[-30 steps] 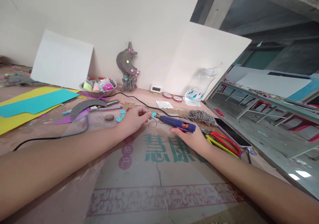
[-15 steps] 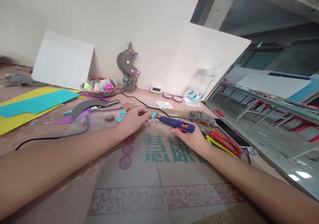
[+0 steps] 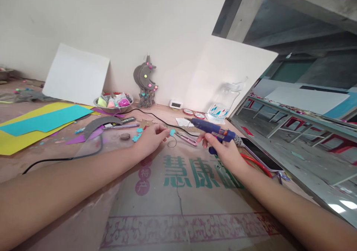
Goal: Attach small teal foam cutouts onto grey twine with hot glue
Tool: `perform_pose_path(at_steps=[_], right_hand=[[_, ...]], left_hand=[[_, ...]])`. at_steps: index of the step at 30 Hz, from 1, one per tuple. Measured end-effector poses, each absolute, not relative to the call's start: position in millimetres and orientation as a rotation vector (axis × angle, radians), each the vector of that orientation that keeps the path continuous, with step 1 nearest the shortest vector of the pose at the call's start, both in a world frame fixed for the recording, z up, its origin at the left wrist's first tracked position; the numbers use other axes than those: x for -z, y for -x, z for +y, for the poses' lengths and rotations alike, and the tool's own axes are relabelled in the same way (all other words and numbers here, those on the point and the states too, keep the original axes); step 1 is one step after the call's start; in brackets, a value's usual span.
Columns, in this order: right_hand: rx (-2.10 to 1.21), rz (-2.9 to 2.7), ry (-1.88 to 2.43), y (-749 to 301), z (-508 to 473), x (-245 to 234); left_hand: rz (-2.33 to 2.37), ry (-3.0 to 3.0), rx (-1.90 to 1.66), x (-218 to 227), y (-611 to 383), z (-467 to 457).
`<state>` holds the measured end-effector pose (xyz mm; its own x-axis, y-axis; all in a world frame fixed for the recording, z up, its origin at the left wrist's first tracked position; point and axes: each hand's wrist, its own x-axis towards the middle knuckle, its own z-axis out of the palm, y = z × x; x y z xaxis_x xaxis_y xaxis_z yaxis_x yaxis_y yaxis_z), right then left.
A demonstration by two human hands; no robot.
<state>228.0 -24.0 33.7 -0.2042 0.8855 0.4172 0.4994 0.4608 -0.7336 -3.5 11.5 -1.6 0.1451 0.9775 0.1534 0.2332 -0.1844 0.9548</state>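
Between the thumb and finger of my left hand (image 3: 154,137) is a small turquoise flower cutout (image 3: 172,132). Below it a thin ring or loop of cord (image 3: 172,143) shows; whether it joins the flower I cannot tell. My right hand (image 3: 224,150) grips a blue glue gun (image 3: 213,128), its nozzle pointing left and raised off the table. Pink-handled scissors (image 3: 189,139) lie between the hands. Left of my left hand are more turquoise flower cutouts (image 3: 137,135) and a small grey-brown lump (image 3: 124,136).
A printed sheet (image 3: 156,199) covers the work surface. Behind stand a bowl (image 3: 114,106) of bagged clay, a grey moon ornament (image 3: 145,78), a small clock (image 3: 176,104) and a clear jar (image 3: 223,102). Red-handled pliers (image 3: 256,163) and a phone (image 3: 262,154) lie right. A black cord (image 3: 150,113) crosses the table.
My right hand has lifted the glue gun and drawn it to the right, away from the flower, uncovering the scissors. My left hand keeps its pinch on the flower. The view has shifted slightly.
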Motion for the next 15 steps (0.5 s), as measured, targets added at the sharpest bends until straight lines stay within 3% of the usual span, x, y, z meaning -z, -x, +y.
perform_pose_path(at_steps=[7,15], right_hand=[[-0.468,-1.791,1.425,-232,37,-60],[-0.288,-1.780,1.713,-236,117,-20]], left_hand=[[1.147,-1.625,-1.125,11,3,17],[1.194,-1.622,-1.090,8,3,15]])
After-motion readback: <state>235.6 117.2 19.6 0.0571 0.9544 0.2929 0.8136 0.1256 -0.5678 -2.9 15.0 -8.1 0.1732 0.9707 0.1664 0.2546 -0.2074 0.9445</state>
